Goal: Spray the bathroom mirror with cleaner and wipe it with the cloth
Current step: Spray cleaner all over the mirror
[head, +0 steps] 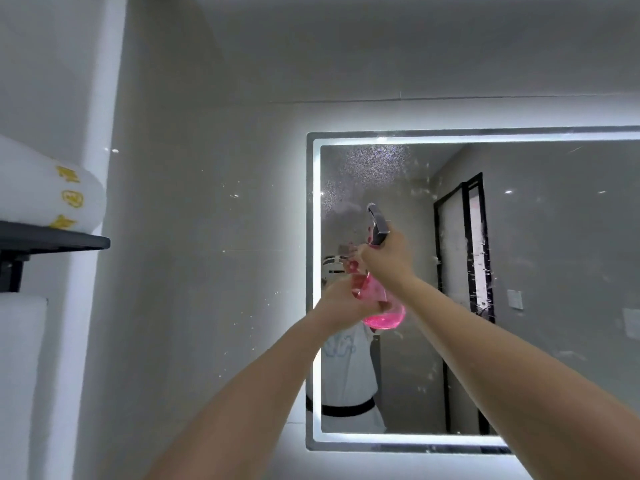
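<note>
Pink translucent spray bottle held tilted, nozzle up, before lit-edged wall mirror, droplet-speckled at upper left.

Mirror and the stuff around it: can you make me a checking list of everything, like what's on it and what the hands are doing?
Surface: mirror with a lit frame; fine spray droplets on its upper left, bigger splashes further right.
Job's things: spray bottle with pink liquid, held up in front of the mirror, nozzle toward the glass; cloth not seen.
Clutter: nothing seen.
Hands: left hand holds the bottle's body; right hand grips its neck at the trigger.
Cables: nothing seen.
Surroundings: grey wall; dark shelf on the left with a white roll with yellow print on it.
</note>
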A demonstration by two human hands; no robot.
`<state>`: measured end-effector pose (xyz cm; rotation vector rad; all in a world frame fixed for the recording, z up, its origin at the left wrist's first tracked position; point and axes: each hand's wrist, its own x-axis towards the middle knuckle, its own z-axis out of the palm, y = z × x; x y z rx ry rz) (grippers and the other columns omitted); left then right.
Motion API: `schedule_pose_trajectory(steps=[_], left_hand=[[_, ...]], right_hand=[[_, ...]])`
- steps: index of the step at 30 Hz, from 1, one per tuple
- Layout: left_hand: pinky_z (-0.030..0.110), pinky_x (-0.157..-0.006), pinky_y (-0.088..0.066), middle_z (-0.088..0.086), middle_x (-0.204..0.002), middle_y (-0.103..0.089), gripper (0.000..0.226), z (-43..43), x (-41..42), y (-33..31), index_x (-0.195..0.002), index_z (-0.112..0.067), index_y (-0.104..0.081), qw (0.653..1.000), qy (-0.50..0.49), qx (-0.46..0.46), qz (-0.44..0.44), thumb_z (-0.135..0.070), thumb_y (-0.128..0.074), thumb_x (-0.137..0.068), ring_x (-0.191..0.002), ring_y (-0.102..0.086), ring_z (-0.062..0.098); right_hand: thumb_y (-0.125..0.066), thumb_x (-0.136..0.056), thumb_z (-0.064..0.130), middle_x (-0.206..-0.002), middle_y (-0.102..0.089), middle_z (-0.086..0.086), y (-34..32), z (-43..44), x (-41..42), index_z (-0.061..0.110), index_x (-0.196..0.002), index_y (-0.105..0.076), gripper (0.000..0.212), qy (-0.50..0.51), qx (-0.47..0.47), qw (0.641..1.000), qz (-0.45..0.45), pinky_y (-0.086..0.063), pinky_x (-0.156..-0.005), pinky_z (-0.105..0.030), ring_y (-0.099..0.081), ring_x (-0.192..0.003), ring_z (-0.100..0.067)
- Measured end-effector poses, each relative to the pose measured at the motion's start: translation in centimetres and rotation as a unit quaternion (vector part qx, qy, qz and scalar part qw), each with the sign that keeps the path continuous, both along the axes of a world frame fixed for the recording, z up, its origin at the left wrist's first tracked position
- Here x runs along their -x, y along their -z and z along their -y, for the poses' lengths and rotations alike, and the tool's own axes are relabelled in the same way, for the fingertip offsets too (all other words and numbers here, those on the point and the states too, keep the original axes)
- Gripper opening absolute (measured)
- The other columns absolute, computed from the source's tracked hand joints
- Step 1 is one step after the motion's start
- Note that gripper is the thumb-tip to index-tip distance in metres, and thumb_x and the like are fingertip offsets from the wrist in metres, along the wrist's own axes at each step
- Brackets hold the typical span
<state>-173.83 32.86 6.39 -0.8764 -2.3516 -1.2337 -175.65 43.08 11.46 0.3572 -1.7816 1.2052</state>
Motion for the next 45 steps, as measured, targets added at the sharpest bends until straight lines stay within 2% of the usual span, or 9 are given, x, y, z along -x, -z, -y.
schedule_pose_trajectory(steps=[5, 10, 13, 15, 23, 31, 39, 43, 45], left_hand=[[0.029, -0.097, -0.045, -0.009, -0.110, -0.061, 0.056, 0.2, 0.6, -0.1, -0.122, -0.019, -0.055, 1.000, -0.007, 0.002, 0.000, -0.031, -0.078, -0.072, -0.102, -0.057, 0.011], [0.028, -0.098, -0.045, -0.007, -0.119, -0.062, 0.070, -1.5, 0.4, -0.1, -0.131, -0.022, -0.050, 1.000, 0.004, -0.001, -0.010, -0.036, -0.080, -0.069, -0.105, -0.059, 0.011], [0.034, -0.099, -0.047, -0.007, -0.117, -0.064, 0.074, -3.8, -0.4, 0.2, -0.130, -0.022, -0.051, 0.999, 0.020, 0.030, -0.021, -0.044, -0.078, -0.065, -0.104, -0.061, 0.011], [0.037, -0.098, -0.048, -0.007, -0.115, -0.065, 0.080, -5.4, -0.8, 0.4, -0.129, -0.021, -0.052, 0.999, 0.032, 0.038, -0.017, -0.050, -0.078, -0.060, -0.102, -0.062, 0.011], [0.021, -0.089, -0.039, -0.007, -0.119, -0.055, 0.074, -11.8, -2.6, 0.7, -0.135, -0.014, -0.044, 0.997, 0.058, 0.042, -0.027, -0.032, -0.078, -0.072, -0.102, -0.053, 0.009], [0.024, -0.095, -0.040, -0.003, -0.124, -0.056, 0.074, -18.1, -4.1, 0.4, -0.135, -0.014, -0.044, 0.996, 0.067, 0.051, -0.031, -0.036, -0.077, -0.072, -0.103, -0.053, 0.010], [0.025, -0.096, -0.042, -0.006, -0.117, -0.058, 0.069, -25.2, -5.1, 0.4, -0.131, -0.013, -0.049, 0.998, 0.056, 0.028, -0.014, -0.029, -0.079, -0.072, -0.101, -0.055, 0.009], [0.032, -0.100, -0.045, -0.004, -0.119, -0.061, 0.073, -28.1, -5.5, 0.3, -0.129, -0.014, -0.050, 0.999, 0.035, 0.024, -0.006, -0.035, -0.082, -0.067, -0.105, -0.058, 0.012], [0.031, -0.098, -0.045, -0.003, -0.117, -0.062, 0.073, -29.6, -5.9, 0.3, -0.129, -0.012, -0.050, 0.999, 0.033, 0.026, -0.004, -0.032, -0.082, -0.067, -0.105, -0.059, 0.013]], right_hand=[[-0.050, -0.068, 0.000, -0.060, -0.040, 0.003, 0.5, -0.3, -0.1, 0.021, -0.067, -0.041, 0.023, -0.006, 0.022, 1.000, 0.004, -0.030, -0.054, -0.028, -0.037, -0.056, -0.016], [-0.050, -0.074, -0.001, -0.069, -0.050, 0.000, 0.5, -2.3, -2.2, 0.015, -0.086, -0.051, 0.020, 0.008, 0.067, 0.997, -0.031, -0.037, -0.054, -0.027, -0.044, -0.060, -0.015], [-0.049, -0.077, -0.001, -0.069, -0.047, 0.000, 0.9, -4.6, -3.9, 0.011, -0.081, -0.046, 0.014, 0.016, 0.092, 0.995, -0.045, -0.035, -0.050, -0.019, -0.042, -0.058, -0.013], [-0.050, -0.078, 0.000, -0.067, -0.043, 0.001, 1.3, -6.1, -4.8, 0.013, -0.079, -0.043, 0.015, 0.026, 0.095, 0.994, -0.037, -0.033, -0.053, -0.022, -0.039, -0.057, -0.012], [-0.052, -0.079, 0.002, -0.070, -0.046, -0.002, 1.7, -12.3, -6.7, 0.012, -0.080, -0.046, 0.012, 0.065, 0.092, 0.993, -0.018, -0.033, -0.054, -0.025, -0.039, -0.060, -0.015], [-0.050, -0.077, 0.000, -0.062, -0.038, 0.002, 1.3, -18.4, -8.0, 0.016, -0.068, -0.038, 0.022, 0.052, 0.083, 0.995, -0.012, -0.028, -0.053, -0.023, -0.034, -0.055, -0.013], [-0.050, -0.078, -0.002, -0.068, -0.039, -0.001, 1.1, -25.5, -9.4, 0.012, -0.075, -0.040, 0.018, 0.039, 0.068, 0.997, 0.018, -0.033, -0.055, -0.024, -0.036, -0.057, -0.014], [-0.050, -0.079, -0.006, -0.064, -0.039, 0.000, 1.0, -28.7, -10.2, 0.008, -0.081, -0.043, 0.016, -0.002, 0.063, 0.998, 0.016, -0.032, -0.039, -0.007, -0.039, -0.048, -0.006], [-0.048, -0.078, -0.006, -0.065, -0.038, 0.000, 1.1, -30.1, -10.2, 0.008, -0.079, -0.042, 0.016, 0.006, 0.068, 0.998, 0.001, -0.032, -0.040, -0.008, -0.035, -0.052, -0.010]])
